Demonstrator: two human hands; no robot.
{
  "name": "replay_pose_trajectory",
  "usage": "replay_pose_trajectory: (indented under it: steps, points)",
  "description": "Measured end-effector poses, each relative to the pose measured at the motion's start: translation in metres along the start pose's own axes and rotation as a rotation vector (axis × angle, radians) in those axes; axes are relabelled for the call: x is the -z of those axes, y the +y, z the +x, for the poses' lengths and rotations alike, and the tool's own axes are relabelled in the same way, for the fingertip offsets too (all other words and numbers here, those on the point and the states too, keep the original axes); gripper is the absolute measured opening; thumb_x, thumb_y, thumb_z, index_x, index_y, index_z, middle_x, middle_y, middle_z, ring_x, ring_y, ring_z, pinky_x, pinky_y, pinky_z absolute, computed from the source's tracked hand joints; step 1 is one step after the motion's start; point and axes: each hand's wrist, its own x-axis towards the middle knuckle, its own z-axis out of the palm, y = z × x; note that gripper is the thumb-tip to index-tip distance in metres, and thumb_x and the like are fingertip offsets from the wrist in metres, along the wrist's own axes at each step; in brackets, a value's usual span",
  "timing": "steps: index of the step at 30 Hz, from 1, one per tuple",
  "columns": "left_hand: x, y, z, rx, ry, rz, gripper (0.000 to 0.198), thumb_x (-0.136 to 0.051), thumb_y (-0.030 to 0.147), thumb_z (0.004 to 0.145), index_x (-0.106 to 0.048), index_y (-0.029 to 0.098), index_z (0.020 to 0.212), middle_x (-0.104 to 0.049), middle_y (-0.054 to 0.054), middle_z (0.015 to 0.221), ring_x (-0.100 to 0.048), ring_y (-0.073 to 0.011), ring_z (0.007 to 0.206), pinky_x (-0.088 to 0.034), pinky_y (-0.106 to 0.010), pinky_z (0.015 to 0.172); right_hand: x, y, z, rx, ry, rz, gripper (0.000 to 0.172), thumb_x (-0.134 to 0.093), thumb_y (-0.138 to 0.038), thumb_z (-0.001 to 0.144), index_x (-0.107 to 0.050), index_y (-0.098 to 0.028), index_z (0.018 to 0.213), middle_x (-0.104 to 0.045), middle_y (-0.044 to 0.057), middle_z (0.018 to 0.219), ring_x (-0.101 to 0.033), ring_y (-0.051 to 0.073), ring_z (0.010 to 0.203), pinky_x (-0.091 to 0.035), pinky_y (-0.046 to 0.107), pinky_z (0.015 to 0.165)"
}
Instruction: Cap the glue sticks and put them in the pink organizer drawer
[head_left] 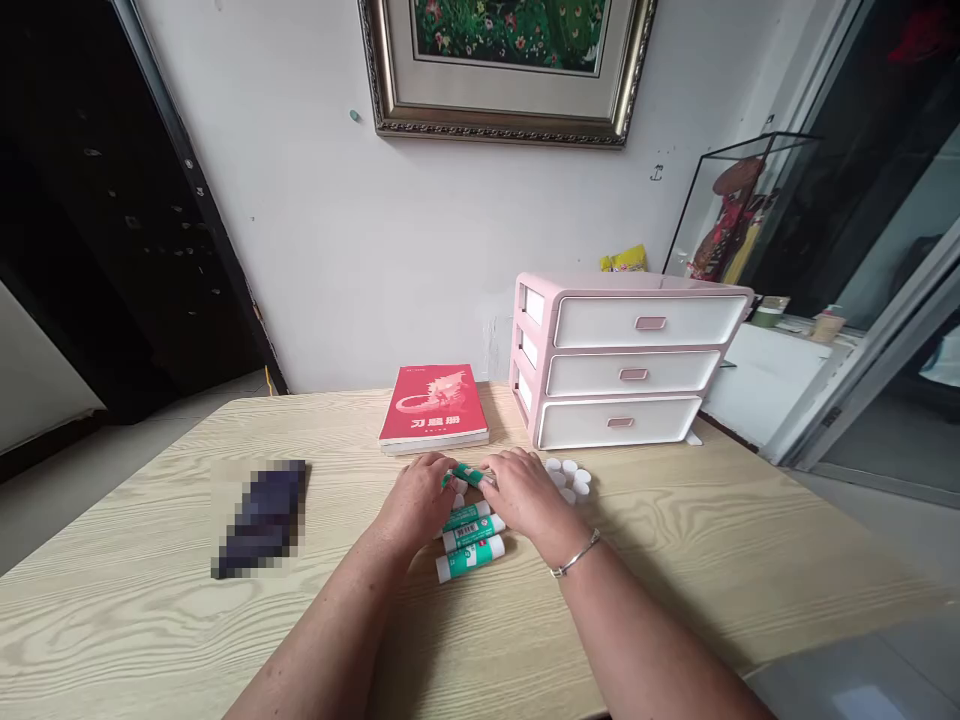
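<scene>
A green-and-white glue stick (470, 474) lies between my two hands. My left hand (420, 497) has its fingers curled round the left end, partly hiding it. From the other side, my right hand (525, 490) grips the right end between thumb and fingers. Nearer to me several glue sticks lie on their sides, the closest one (471, 559) in full view and another (474, 531) just behind it. Beside my right hand stands a cluster of round white tops (570, 480), their lower parts partly hidden by the hand.
A red book (435, 405) lies beyond my hands on the wooden table (150, 620). Behind to the right stands a pink-and-white drawer unit (630, 375). A dark pixelated item (264, 520) is at the left. The table's far edge runs along the wall.
</scene>
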Motion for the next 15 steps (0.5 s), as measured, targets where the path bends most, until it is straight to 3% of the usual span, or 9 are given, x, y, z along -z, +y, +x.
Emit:
replay_pose_trajectory:
  steps: [10, 15]
  points:
    - [0.000, 0.006, 0.000, 0.004, -0.036, 0.018, 0.034, -0.051, 0.022, 0.091, -0.067, 0.018, 0.122, -0.065, -0.013, 0.129, -0.059, -0.0256, 0.121, -0.044, -0.037, 0.105, -0.027, 0.012, 0.013, -0.026, -0.031, 0.028, 0.027, -0.058, -0.024, 0.091, -0.069, -0.025, 0.116, -0.073, 0.008, 0.106, -0.061, 0.025, 0.104, -0.037, 0.034, 0.089]
    - [0.002, 0.010, -0.001, 0.004, -0.035, 0.055, 0.037, -0.050, 0.025, 0.094, -0.063, 0.019, 0.128, -0.061, -0.013, 0.136, -0.056, -0.0273, 0.127, -0.042, -0.041, 0.107, -0.033, 0.021, 0.017, -0.097, -0.002, 0.206, 0.037, -0.058, -0.025, 0.089, -0.064, -0.025, 0.126, -0.073, 0.007, 0.102, -0.064, 0.021, 0.097, -0.041, 0.030, 0.084]
